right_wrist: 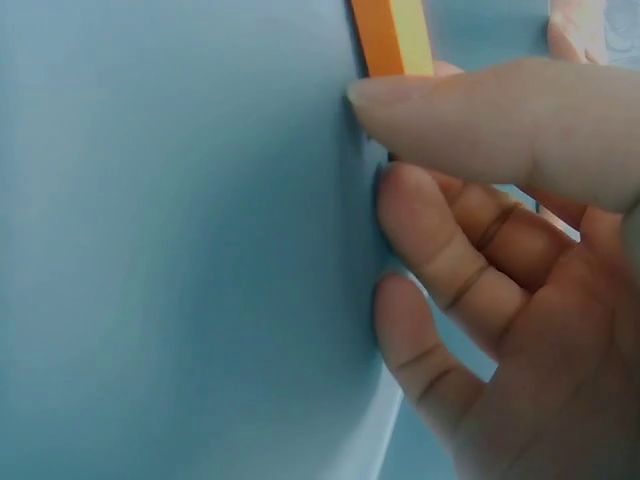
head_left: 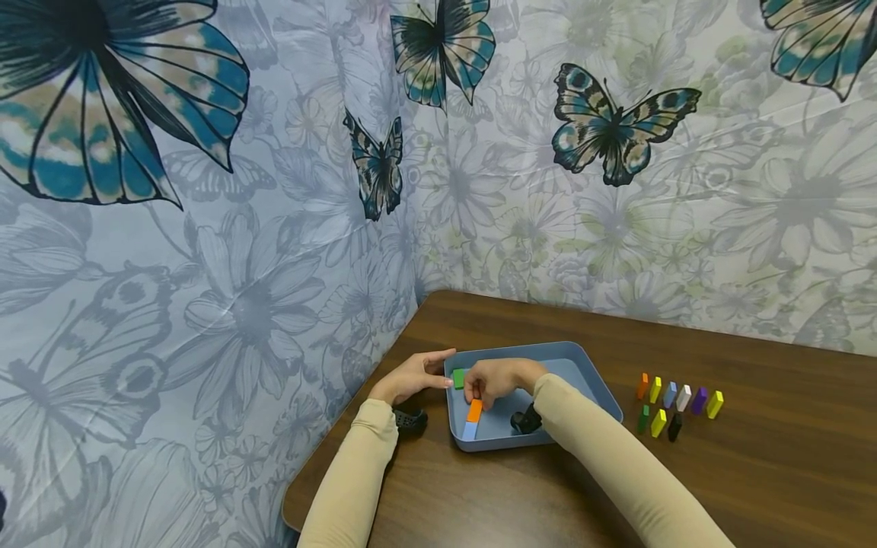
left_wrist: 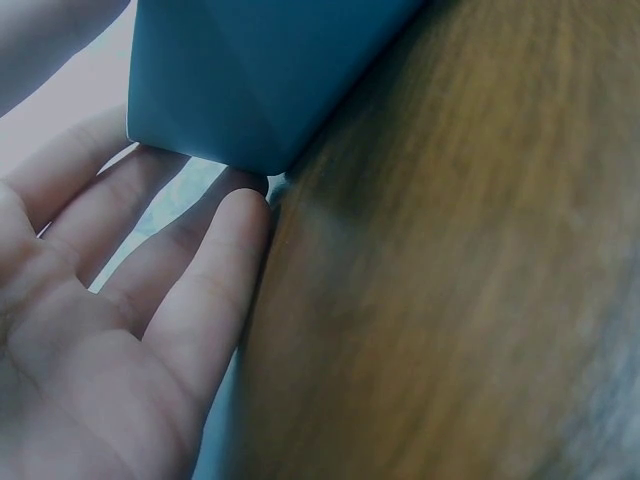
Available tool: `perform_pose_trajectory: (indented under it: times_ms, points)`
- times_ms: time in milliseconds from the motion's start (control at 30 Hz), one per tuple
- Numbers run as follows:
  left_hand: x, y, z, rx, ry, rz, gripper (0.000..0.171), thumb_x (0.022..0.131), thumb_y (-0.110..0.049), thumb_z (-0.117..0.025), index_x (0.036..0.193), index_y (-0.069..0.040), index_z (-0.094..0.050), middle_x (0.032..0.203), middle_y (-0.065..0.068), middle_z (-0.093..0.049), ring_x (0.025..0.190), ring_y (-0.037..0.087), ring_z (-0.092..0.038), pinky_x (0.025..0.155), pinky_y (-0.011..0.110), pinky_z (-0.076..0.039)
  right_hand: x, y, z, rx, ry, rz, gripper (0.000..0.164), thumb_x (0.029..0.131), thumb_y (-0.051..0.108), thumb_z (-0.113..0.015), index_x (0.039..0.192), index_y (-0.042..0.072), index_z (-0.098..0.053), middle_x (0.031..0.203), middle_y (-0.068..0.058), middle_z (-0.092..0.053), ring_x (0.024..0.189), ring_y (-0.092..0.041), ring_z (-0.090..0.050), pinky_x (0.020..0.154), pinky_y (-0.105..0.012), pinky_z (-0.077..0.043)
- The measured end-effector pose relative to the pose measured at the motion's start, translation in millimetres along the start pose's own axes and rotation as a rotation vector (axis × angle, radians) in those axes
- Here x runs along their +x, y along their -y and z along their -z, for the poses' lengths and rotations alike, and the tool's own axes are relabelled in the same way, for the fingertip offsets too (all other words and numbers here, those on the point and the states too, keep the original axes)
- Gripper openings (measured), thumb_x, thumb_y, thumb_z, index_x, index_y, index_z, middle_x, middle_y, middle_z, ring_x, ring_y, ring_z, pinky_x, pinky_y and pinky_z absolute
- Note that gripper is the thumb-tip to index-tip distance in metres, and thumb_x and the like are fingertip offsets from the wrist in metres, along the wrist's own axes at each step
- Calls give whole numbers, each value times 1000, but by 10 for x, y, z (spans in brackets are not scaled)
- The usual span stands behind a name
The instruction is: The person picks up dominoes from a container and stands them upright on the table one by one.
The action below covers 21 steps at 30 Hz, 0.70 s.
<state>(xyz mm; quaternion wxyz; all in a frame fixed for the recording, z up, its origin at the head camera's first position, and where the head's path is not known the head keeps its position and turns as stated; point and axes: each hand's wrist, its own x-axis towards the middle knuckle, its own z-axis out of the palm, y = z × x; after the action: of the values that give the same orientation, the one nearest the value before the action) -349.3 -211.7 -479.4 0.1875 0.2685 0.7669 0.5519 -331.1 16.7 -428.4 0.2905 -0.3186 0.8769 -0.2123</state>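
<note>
A blue-grey tray (head_left: pixel 548 438) lies on the table, its corner also visible in the left wrist view (left_wrist: pixel 230 80). My left hand (head_left: pixel 411 378) is at the tray's left side, fingers fairly straight, touching its outer edge. Over the tray's left part, my right hand (head_left: pixel 496 378) pinches the near-side orange block (head_left: pixel 474 411) at its far end; the thumb (right_wrist: pixel 450 115) lies on that end in the right wrist view. A light blue block (head_left: pixel 470 431) adjoins the orange one, in line. Beside the left thumb, inside the tray, is a green block (head_left: pixel 458 378).
Right of the tray several small coloured blocks stand upright in two rows, among them a purple block (head_left: pixel 699 399) and a black block (head_left: pixel 674 426). The brown wooden table (head_left: pixel 521 498) meets patterned walls at the back and left.
</note>
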Motion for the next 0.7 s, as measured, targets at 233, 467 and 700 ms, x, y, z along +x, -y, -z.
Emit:
perform_pose_trajectory:
  times_ms: [233, 467, 700]
  points:
    - [-3, -4, 7, -6, 4, -3, 71, 94, -8, -68, 157, -8, -34, 164, 12, -29, 151, 39, -28, 119, 53, -33, -40, 26, 29, -17, 5, 4, 26, 83, -9, -72, 90, 16, -68, 83, 3, -60, 78, -12, -52, 70, -24, -46]
    - [4, 21, 8, 4, 0, -3, 71, 94, -9, -69, 156, -8, -35, 164, 12, -29, 150, 39, -29, 118, 54, -33, -101, 39, 34, 16, 7, 20, 26, 84, -10, -70, 91, 14, -69, 84, 2, -61, 78, -14, -53, 71, -26, -46]
    - [1, 18, 11, -1, -1, -5, 71, 94, -8, -69, 156, -8, -35, 164, 12, -30, 150, 40, -29, 119, 54, -32, -153, 23, 58, 71, 1, 46, 23, 85, -9, -71, 95, 12, -70, 86, 1, -63, 78, -13, -54, 71, -25, -47]
